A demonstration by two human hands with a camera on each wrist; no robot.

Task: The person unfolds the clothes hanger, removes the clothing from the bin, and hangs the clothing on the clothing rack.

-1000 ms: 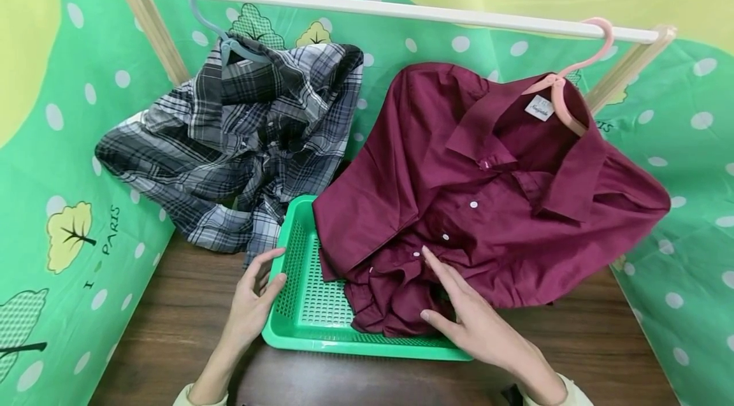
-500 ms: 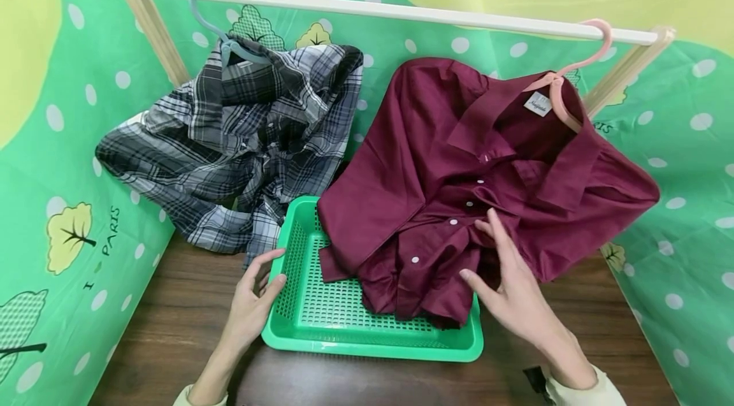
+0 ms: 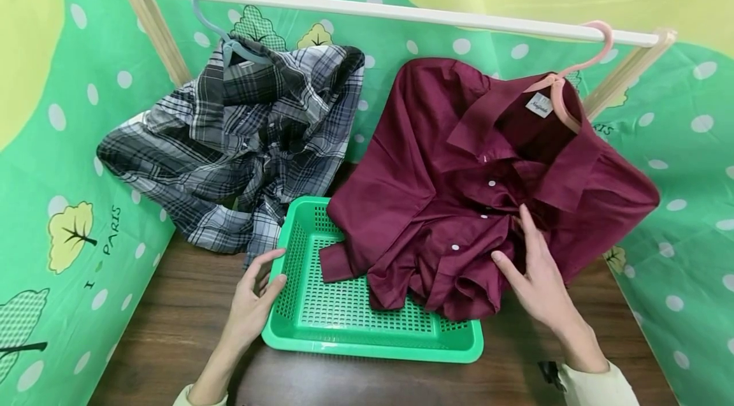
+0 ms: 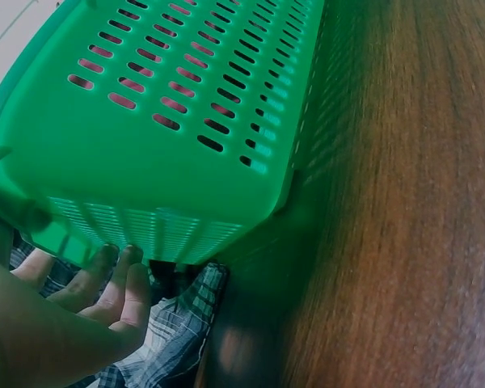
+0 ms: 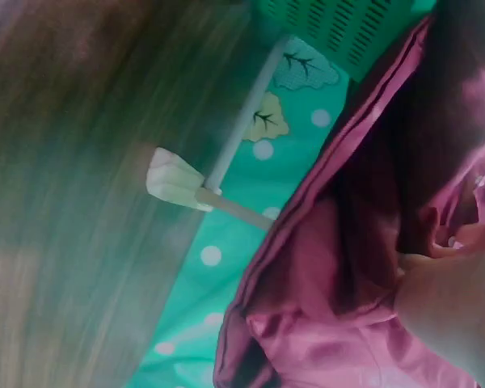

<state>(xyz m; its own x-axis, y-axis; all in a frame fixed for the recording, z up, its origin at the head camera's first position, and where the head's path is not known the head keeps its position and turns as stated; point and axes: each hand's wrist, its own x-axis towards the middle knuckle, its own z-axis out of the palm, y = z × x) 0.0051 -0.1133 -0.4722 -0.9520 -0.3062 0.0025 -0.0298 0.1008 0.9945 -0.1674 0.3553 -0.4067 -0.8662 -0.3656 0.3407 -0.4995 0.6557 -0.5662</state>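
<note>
A burgundy button-up shirt hangs from a pink hanger on the right, its lower front bunched over a green plastic basket. My right hand is against the shirt's front, thumb and index finger spread apart; its other fingers are mostly hidden. At the basket's left side, my left hand holds the rim, thumb and index at the edge. In the left wrist view its fingers curl against the outer wall. The shirt's left-side cuff lies inside the basket.
A grey plaid shirt hangs from a blue hanger at the left, its hem close to the basket. Both hangers hook over a white rail on wooden posts. Patterned green fabric lines the sides and back around the wooden tabletop.
My right hand has moved right and slightly up, and the burgundy shirt's lower front has shifted right with it, uncovering more of the basket. The left hand has stayed on the basket.
</note>
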